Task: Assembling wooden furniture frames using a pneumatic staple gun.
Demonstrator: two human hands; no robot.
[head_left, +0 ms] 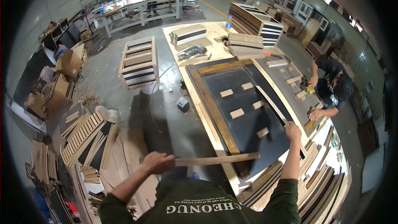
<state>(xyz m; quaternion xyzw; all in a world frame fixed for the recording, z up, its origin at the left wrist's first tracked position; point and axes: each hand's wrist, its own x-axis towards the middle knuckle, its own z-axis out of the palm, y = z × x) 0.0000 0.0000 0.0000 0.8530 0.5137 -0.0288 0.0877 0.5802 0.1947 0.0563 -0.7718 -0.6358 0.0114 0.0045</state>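
Observation:
My left hand [159, 162] is closed around one end of a wooden strip [215, 160], which reaches rightward over the near edge of the worktable. My right hand [293, 132] grips the near end of a second, thin wooden strip [271, 105] slanting away over a black panel [219, 108]. Whether that strip touches the panel I cannot tell. Brown wooden bars [213, 112] run along the panel's left and far sides. Several small wood blocks [237, 113] lie on its dark surface.
Across the table at right, a co-worker [333, 81] bends over small wood pieces. A power tool [192, 52] and stacked boards [244, 41] occupy the table's far end. Strip piles [85, 139] lie at left; more strips [319, 186] lie near right. A slatted frame [139, 62] stands on the floor.

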